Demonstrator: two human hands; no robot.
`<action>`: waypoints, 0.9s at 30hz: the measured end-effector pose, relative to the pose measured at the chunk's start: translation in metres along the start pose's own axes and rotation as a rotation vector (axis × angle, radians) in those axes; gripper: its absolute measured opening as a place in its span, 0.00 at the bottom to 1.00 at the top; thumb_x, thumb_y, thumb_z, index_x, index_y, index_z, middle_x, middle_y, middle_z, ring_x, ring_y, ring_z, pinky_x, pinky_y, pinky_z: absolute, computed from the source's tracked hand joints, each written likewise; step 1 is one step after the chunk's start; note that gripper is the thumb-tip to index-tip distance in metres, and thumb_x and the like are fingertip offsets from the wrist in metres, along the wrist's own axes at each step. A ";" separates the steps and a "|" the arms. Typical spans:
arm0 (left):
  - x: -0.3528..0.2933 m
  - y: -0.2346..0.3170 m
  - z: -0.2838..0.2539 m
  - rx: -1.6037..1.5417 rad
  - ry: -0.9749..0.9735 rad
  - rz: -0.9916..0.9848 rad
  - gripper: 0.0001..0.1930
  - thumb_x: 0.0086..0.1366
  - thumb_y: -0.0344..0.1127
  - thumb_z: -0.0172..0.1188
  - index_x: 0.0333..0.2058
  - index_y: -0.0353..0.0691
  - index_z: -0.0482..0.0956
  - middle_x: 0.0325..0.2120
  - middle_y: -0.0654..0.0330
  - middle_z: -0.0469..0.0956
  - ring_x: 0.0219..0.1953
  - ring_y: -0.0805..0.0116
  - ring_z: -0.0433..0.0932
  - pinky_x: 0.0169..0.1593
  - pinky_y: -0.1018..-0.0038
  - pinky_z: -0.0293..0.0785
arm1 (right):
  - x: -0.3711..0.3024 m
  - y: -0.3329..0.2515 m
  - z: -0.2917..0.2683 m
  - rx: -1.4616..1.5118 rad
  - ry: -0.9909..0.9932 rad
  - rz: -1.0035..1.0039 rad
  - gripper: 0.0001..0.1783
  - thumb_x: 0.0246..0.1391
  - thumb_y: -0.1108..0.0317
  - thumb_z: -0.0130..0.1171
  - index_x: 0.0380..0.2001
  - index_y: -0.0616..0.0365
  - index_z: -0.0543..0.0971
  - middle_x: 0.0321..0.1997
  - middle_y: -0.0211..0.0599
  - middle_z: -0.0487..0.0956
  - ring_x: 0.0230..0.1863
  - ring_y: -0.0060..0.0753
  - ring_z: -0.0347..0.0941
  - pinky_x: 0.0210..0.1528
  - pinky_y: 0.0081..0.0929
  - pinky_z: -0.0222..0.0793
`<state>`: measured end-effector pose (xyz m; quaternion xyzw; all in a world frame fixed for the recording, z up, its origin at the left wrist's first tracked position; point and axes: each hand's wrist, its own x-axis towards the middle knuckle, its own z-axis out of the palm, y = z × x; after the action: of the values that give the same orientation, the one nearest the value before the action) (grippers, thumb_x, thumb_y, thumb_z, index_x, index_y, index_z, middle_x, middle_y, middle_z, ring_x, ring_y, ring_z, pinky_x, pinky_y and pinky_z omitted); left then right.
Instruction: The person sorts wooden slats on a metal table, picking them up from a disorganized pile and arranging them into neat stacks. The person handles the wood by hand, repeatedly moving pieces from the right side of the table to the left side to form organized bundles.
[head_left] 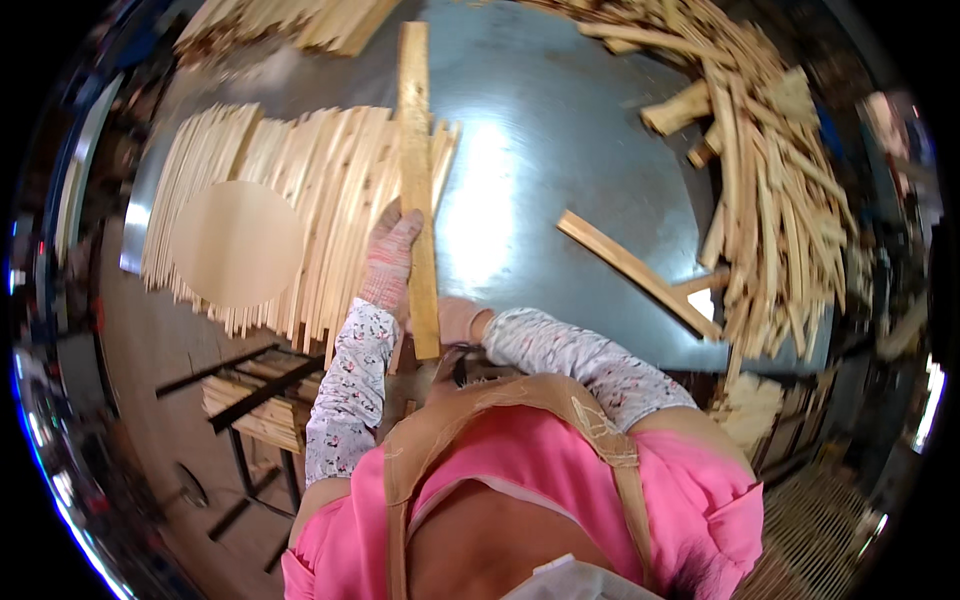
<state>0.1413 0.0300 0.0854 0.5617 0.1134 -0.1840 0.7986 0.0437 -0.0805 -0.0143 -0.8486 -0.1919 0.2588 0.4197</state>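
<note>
Pink-shirted, the person grips a long wooden slat [417,190] in the gloved left hand [388,258], fingers curled around its edge. Right hand [462,320] touches the slat's near end, its fingers hidden, beside fanned thin sticks [300,190] on the metal table [560,130].

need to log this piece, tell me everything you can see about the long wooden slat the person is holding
The long wooden slat is a flat, narrow strip of pale yellowish wood with darker marks along it. It runs nearly straight away from the person, slightly tilted. The gloved left hand holds its left edge near the lower part; the right hand is by its near end, grip mostly hidden. It crosses over the fanned row of thin sticks above the grey metal table.
</note>
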 end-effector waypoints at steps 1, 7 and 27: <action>0.002 -0.004 0.010 0.003 -0.063 0.028 0.27 0.74 0.36 0.66 0.67 0.34 0.74 0.46 0.61 0.85 0.43 0.73 0.82 0.46 0.76 0.80 | -0.008 0.018 -0.003 0.054 0.103 -0.070 0.26 0.72 0.47 0.54 0.58 0.58 0.79 0.42 0.54 0.88 0.45 0.58 0.86 0.47 0.46 0.80; -0.011 -0.092 0.147 0.337 -0.404 0.022 0.24 0.74 0.37 0.61 0.64 0.33 0.75 0.48 0.61 0.82 0.45 0.73 0.80 0.49 0.74 0.78 | -0.196 0.036 -0.086 0.663 0.824 0.187 0.27 0.75 0.52 0.52 0.66 0.58 0.77 0.49 0.35 0.85 0.44 0.28 0.80 0.48 0.29 0.77; -0.070 -0.304 0.390 2.065 -0.839 0.783 0.31 0.56 0.31 0.63 0.61 0.38 0.75 0.61 0.46 0.75 0.64 0.40 0.73 0.69 0.52 0.68 | -0.996 0.397 0.183 0.633 2.249 1.935 0.27 0.66 0.48 0.55 0.58 0.56 0.82 0.54 0.58 0.85 0.59 0.63 0.80 0.59 0.50 0.74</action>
<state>-0.0602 -0.4158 -0.0136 0.8335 -0.5402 -0.1012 -0.0570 -0.8123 -0.7372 -0.1537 -0.2723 0.8947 -0.3068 0.1767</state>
